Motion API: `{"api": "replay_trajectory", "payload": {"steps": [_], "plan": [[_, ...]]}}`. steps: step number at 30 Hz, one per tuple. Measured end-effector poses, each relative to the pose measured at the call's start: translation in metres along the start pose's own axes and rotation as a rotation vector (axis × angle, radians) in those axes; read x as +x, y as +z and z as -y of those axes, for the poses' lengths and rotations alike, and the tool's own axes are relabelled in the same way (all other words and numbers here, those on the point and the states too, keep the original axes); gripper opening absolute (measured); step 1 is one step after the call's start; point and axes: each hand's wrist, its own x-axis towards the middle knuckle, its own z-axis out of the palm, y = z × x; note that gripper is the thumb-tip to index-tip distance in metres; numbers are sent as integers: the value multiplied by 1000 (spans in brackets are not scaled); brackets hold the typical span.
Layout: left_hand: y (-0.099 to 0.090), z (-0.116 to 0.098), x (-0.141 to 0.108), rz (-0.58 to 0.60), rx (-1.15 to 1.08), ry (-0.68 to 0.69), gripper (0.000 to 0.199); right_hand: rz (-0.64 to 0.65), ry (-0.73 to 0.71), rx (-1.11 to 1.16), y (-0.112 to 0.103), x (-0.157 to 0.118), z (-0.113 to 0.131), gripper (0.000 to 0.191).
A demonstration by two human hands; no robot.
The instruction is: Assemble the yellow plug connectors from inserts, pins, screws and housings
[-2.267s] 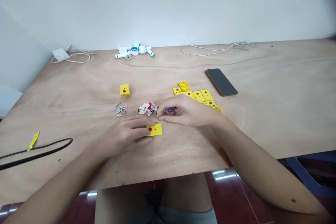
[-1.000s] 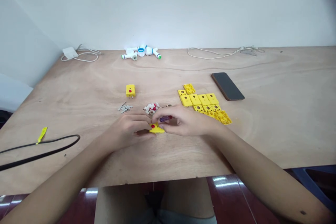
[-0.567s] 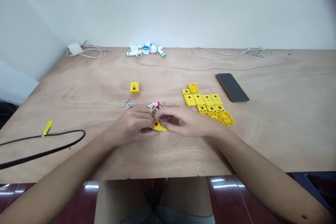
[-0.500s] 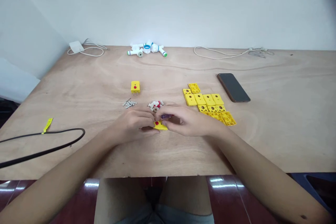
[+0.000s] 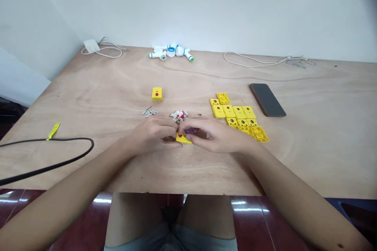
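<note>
My left hand point(image 5: 153, 135) grips a yellow plastic connector housing point(image 5: 183, 139) with a red dot, and my fingers hide most of it. My right hand point(image 5: 216, 135) pinches a small purple-handled screwdriver point(image 5: 191, 130) just above that housing. Its tip is hidden by my fingers. Just beyond my hands lies a small heap of white and red parts point(image 5: 178, 115). Farther left are a finished-looking yellow plug point(image 5: 157, 95) with two metal pins and several loose metal pins point(image 5: 150, 112).
Several yellow housing halves point(image 5: 238, 117) lie right of my right hand, beside a black phone point(image 5: 267, 100). White pipe fittings point(image 5: 171, 51), a white charger point(image 5: 92, 46) and its cable sit at the back. A black cable point(image 5: 47, 153) and yellow tag point(image 5: 53, 130) lie left.
My hands have come together over the yellow housing, with the screwdriver now above it. The view has slowly swung, so the table items shift right and the table edge appears lower in frame.
</note>
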Motion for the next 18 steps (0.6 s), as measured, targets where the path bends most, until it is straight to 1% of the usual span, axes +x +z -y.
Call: {"api": "replay_trajectory", "payload": {"steps": [3, 6, 12, 18], "plan": [[-1, -1, 1, 25, -32, 51, 15, 8, 6, -15, 0, 0, 1, 20], [-2, -1, 2, 38, -40, 36, 16, 18, 16, -15, 0, 0, 0, 17], [-2, -2, 2, 11, -21, 65, 14, -36, 8, -27, 1, 0, -7, 18], [-1, -1, 1, 18, -20, 56, 12, -15, -41, -12, -2, 0, -8, 18]]}}
